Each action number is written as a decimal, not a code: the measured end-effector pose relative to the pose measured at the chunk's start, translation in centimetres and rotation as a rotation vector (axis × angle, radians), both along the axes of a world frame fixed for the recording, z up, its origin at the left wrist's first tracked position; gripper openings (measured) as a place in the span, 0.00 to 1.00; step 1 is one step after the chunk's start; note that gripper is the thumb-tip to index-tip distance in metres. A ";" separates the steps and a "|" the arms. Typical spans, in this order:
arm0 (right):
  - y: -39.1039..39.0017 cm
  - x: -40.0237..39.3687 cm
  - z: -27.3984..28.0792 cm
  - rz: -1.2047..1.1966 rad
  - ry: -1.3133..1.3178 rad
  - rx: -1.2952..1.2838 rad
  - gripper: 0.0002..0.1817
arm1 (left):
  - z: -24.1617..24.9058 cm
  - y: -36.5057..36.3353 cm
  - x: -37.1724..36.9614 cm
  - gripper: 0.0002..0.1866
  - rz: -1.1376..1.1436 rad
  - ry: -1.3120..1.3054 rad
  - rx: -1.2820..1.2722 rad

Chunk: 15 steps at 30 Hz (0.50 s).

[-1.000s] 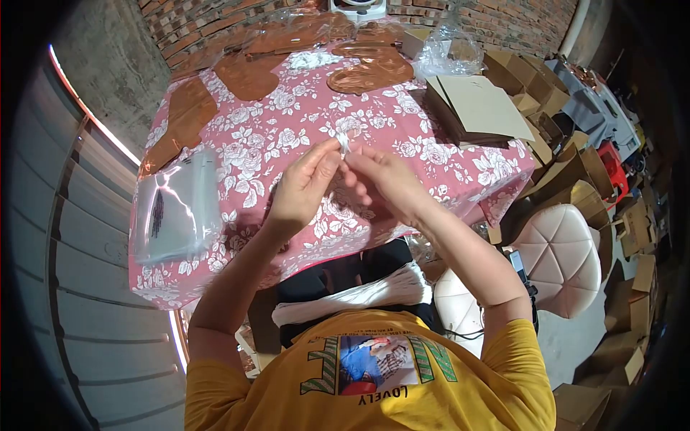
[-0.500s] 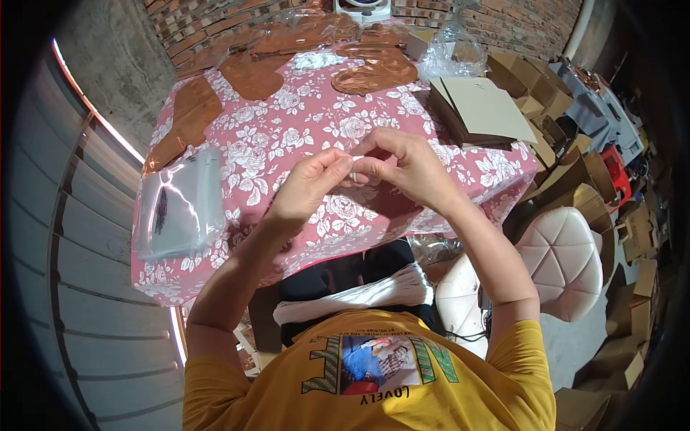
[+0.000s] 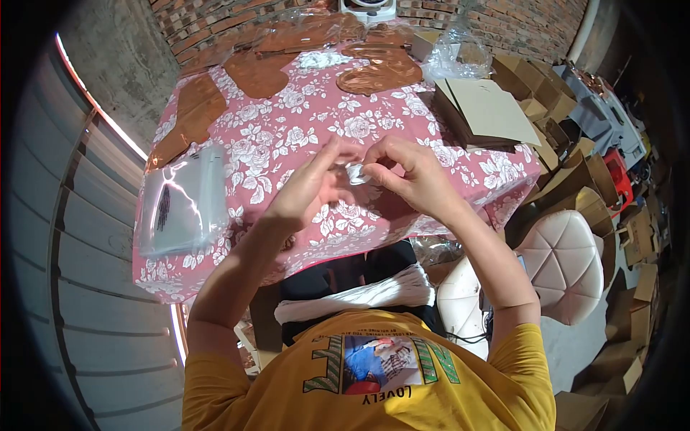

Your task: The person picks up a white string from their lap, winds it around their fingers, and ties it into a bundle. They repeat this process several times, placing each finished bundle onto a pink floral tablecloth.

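Observation:
Over the near middle of the table, my left hand (image 3: 310, 188) has its fingers spread apart, with some blur and nothing visible held in it. Close beside it, my right hand (image 3: 411, 172) is pinched, thumb against forefinger. At those right fingertips, in the gap between the hands, shows a small white piece (image 3: 356, 174), too blurred to name. Across my lap lies a bundle of white string (image 3: 359, 293). A small white heap (image 3: 321, 60) rests farther back on the flowered tablecloth (image 3: 287, 136).
Clear plastic bags (image 3: 183, 205) lie at the table's left edge. Copper-coloured wrapped pieces (image 3: 381, 70) spread along the back. Brown card sheets (image 3: 489, 111) are stacked at right. A padded white chair (image 3: 560, 266) and cardboard boxes (image 3: 532, 82) stand beyond the right edge.
My left hand has gone from a pinch to spread fingers and drawn slightly away from the right. The right hand stays pinched, and the white piece shows more between them.

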State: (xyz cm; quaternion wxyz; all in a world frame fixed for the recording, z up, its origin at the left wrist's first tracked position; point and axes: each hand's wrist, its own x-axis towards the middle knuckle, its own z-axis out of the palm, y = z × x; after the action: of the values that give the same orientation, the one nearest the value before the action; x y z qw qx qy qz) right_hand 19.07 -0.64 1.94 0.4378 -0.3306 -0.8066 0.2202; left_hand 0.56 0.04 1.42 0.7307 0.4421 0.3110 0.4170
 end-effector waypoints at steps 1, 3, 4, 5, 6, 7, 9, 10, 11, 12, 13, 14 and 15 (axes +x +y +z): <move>0.0 0.0 0.1 0.005 -0.002 -0.002 0.06 | 0.2 0.2 -0.3 0.20 -0.230 0.002 -0.068; 0.0 0.1 0.4 0.014 -0.119 0.115 0.06 | -0.3 0.5 -0.9 0.19 -0.287 0.042 -0.080; 0.1 0.2 0.3 0.013 -0.118 0.115 0.06 | -0.8 0.8 -1.1 0.18 -0.350 0.085 -0.093; 0.1 0.3 0.2 0.005 -0.124 0.096 0.06 | -1.4 1.1 -1.0 0.12 -0.321 -0.016 -0.131; 0.2 0.4 0.0 -0.002 -0.131 0.075 0.05 | -1.7 1.3 -1.0 0.12 -0.323 -0.016 -0.133; 0.4 0.4 -0.5 -0.004 -0.132 0.073 0.05 | -1.9 1.2 -0.9 0.10 -0.242 0.025 -0.043; 0.6 0.4 -1.5 0.142 0.298 -0.595 0.03 | -1.6 0.6 -0.6 0.06 -0.117 0.104 0.121; 0.6 0.5 -1.6 0.139 0.301 -0.596 0.03 | -1.3 0.1 -0.3 0.06 -0.120 0.105 0.120; 0.6 0.6 -1.5 0.210 0.523 -0.893 0.03 | -1.0 -0.3 0.0 0.05 -0.079 0.323 0.296; 0.5 0.6 -1.2 0.283 0.747 -1.188 0.03 | -0.9 -0.4 0.1 0.05 -0.035 0.540 0.474; 0.2 0.5 -0.5 0.259 0.816 -1.321 0.03 | -2.1 0.3 -0.2 0.04 0.045 0.651 1.097; 0.2 0.4 -0.6 0.258 0.859 -1.432 0.03 | -1.5 0.0 -0.5 0.04 0.010 0.769 1.289; 0.2 0.2 -0.7 0.258 0.901 -1.545 0.03 | -0.9 -0.3 -0.7 0.05 -0.027 0.891 1.479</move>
State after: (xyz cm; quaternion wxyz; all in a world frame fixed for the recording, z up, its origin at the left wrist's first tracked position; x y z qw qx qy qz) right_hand 19.31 -0.45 1.26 0.3403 -0.3219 -0.2170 0.8565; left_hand -0.18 -0.23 0.50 0.0701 0.9302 0.2119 0.2914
